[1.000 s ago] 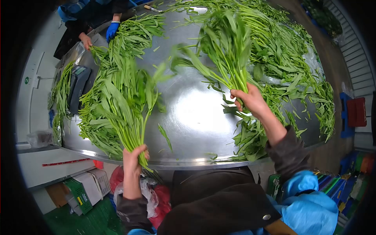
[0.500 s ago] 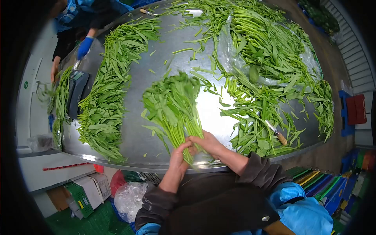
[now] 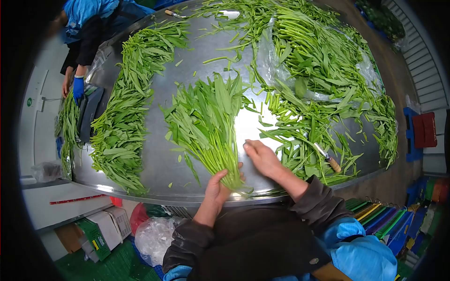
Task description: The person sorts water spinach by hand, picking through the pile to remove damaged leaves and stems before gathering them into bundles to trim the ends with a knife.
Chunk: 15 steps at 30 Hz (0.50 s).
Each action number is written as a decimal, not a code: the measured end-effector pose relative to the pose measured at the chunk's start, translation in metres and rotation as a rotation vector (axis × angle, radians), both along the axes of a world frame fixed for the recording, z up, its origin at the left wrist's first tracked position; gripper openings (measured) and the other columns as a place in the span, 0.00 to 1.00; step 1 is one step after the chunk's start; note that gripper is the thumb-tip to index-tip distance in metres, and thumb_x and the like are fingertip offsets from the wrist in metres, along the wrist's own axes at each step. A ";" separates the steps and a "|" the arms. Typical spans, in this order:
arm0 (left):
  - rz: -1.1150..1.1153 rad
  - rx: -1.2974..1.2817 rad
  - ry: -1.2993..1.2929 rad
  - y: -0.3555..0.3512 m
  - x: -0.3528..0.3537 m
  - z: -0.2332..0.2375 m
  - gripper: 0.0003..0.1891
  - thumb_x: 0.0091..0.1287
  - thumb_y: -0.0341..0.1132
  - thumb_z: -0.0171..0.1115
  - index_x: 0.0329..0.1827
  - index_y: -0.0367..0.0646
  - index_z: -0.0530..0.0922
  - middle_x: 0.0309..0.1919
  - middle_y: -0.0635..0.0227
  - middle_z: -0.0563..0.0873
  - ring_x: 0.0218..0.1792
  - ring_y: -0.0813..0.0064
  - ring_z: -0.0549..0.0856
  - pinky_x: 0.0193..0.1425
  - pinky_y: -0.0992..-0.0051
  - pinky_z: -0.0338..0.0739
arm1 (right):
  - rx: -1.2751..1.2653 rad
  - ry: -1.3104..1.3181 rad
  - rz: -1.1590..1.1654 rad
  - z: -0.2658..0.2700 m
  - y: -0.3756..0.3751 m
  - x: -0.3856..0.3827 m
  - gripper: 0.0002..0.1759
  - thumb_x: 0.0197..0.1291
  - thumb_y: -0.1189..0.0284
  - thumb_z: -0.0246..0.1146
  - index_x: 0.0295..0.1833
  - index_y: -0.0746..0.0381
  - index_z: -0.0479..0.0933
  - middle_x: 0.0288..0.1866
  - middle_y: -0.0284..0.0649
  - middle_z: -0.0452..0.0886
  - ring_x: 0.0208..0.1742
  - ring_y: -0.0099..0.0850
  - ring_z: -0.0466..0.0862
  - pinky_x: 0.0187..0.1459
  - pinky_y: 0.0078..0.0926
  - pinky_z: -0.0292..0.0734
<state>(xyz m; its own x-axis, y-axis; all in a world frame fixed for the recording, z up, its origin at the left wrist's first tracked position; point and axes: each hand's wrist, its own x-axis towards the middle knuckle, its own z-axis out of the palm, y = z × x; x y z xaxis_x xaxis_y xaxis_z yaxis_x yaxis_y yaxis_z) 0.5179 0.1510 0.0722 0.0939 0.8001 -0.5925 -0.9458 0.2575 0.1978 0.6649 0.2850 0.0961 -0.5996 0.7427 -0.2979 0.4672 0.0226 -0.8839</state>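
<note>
My left hand [image 3: 217, 189] is closed around the lower stems of a bunch of leafy greens [image 3: 206, 119]. The bunch has long narrow leaves that fan out away from me over the metal table [image 3: 161, 93]. Just right of the stems, my right hand [image 3: 263, 160] is apart from the bunch, its fingers curled in and its thumb on top. Whatever those fingers may hold is hidden. Cut stems and loose leaves [image 3: 286, 112] lie beyond the right hand. A knife with a wooden handle [image 3: 334, 164] rests on greens to the right.
A large pile of greens [image 3: 314, 51] lies partly on clear plastic [image 3: 268, 56] at the back right. Bunches in a row [image 3: 124, 126] line the left. Past them, a co-worker's blue-gloved hand [image 3: 78, 89] is beside a dark scale [image 3: 92, 107]. Another knife [image 3: 174, 14] lies at the far edge.
My right hand has let go of the stems and moved slightly right and away from me. The bunch has spread wider in my left hand. The co-worker's gloved hand has moved left and lower.
</note>
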 end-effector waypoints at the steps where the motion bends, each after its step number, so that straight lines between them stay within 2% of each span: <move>1: -0.001 0.000 -0.001 0.000 0.000 -0.002 0.28 0.62 0.33 0.60 0.66 0.38 0.67 0.56 0.52 0.80 0.50 0.58 0.81 0.59 0.54 0.74 | 0.185 -0.050 -0.161 0.002 0.005 0.001 0.23 0.68 0.57 0.54 0.51 0.67 0.77 0.41 0.49 0.81 0.38 0.39 0.83 0.44 0.34 0.76; 2: -0.013 -0.018 0.037 0.000 0.002 -0.003 0.28 0.62 0.33 0.61 0.66 0.37 0.67 0.56 0.51 0.80 0.49 0.58 0.81 0.58 0.55 0.75 | 0.186 -0.052 -0.165 0.011 0.011 -0.002 0.23 0.68 0.57 0.54 0.51 0.67 0.77 0.41 0.49 0.81 0.38 0.39 0.83 0.44 0.34 0.76; 4: -0.038 -0.038 0.075 0.001 0.004 -0.006 0.28 0.62 0.32 0.61 0.66 0.37 0.67 0.56 0.51 0.80 0.48 0.59 0.81 0.56 0.56 0.75 | 0.284 -0.026 -0.116 0.025 0.023 -0.016 0.21 0.62 0.58 0.62 0.48 0.65 0.79 0.32 0.43 0.82 0.27 0.36 0.82 0.34 0.34 0.76; 5: -0.040 -0.043 0.095 0.001 0.005 -0.006 0.28 0.61 0.31 0.61 0.66 0.37 0.67 0.55 0.51 0.80 0.47 0.59 0.82 0.56 0.56 0.76 | 0.281 -0.027 -0.126 0.024 0.026 -0.028 0.21 0.62 0.58 0.62 0.48 0.65 0.79 0.32 0.43 0.82 0.27 0.36 0.82 0.34 0.34 0.76; 7: -0.050 -0.053 0.118 0.001 0.005 -0.007 0.28 0.61 0.30 0.61 0.65 0.37 0.68 0.54 0.52 0.81 0.47 0.58 0.82 0.55 0.57 0.76 | 0.405 -0.290 0.003 0.019 0.030 -0.047 0.19 0.60 0.59 0.65 0.48 0.63 0.79 0.28 0.41 0.82 0.24 0.36 0.82 0.32 0.32 0.76; 8: -0.072 -0.038 0.189 0.001 0.006 -0.007 0.28 0.60 0.29 0.62 0.65 0.37 0.68 0.53 0.53 0.81 0.46 0.58 0.82 0.56 0.56 0.76 | 0.399 -0.291 -0.001 0.015 0.033 -0.048 0.19 0.60 0.59 0.65 0.48 0.63 0.79 0.28 0.41 0.82 0.24 0.36 0.82 0.32 0.32 0.76; 9: -0.094 -0.020 0.261 0.002 0.006 -0.007 0.28 0.59 0.28 0.62 0.64 0.36 0.68 0.52 0.53 0.82 0.46 0.57 0.82 0.56 0.56 0.76 | 0.314 -0.241 -0.004 0.012 0.036 -0.049 0.18 0.61 0.60 0.64 0.47 0.63 0.80 0.32 0.41 0.83 0.28 0.34 0.83 0.33 0.32 0.77; 10: -0.098 -0.021 0.261 0.003 0.004 -0.006 0.28 0.59 0.28 0.62 0.64 0.36 0.68 0.52 0.53 0.82 0.46 0.57 0.82 0.56 0.56 0.76 | 0.231 -0.192 -0.006 0.008 0.038 -0.050 0.16 0.61 0.61 0.64 0.46 0.63 0.80 0.37 0.42 0.84 0.32 0.31 0.83 0.35 0.32 0.78; 11: -0.093 -0.050 0.235 0.003 0.004 -0.005 0.28 0.58 0.28 0.62 0.64 0.37 0.68 0.51 0.52 0.82 0.47 0.55 0.83 0.57 0.55 0.77 | 0.231 -0.195 -0.004 0.001 0.036 -0.048 0.16 0.61 0.61 0.64 0.46 0.63 0.80 0.37 0.42 0.84 0.32 0.31 0.83 0.35 0.32 0.78; 13: -0.084 -0.080 0.204 0.003 0.004 -0.004 0.28 0.58 0.27 0.62 0.64 0.38 0.68 0.51 0.52 0.82 0.49 0.53 0.83 0.57 0.54 0.77 | 0.078 0.392 -0.230 -0.009 0.022 -0.035 0.13 0.66 0.64 0.60 0.47 0.63 0.78 0.43 0.39 0.82 0.42 0.28 0.82 0.43 0.30 0.78; 14: -0.082 -0.071 0.180 0.005 0.004 -0.003 0.28 0.58 0.27 0.62 0.64 0.38 0.68 0.52 0.51 0.81 0.49 0.52 0.83 0.58 0.53 0.76 | 0.081 0.389 -0.225 -0.006 0.016 -0.031 0.13 0.66 0.64 0.60 0.47 0.63 0.78 0.43 0.39 0.82 0.42 0.28 0.82 0.43 0.30 0.78; 15: -0.077 -0.065 0.157 0.005 0.005 -0.003 0.28 0.58 0.27 0.62 0.64 0.37 0.68 0.53 0.51 0.80 0.49 0.51 0.83 0.59 0.52 0.76 | -0.082 0.538 -0.242 -0.003 0.008 -0.027 0.12 0.69 0.66 0.57 0.49 0.63 0.76 0.43 0.38 0.80 0.45 0.27 0.80 0.47 0.29 0.77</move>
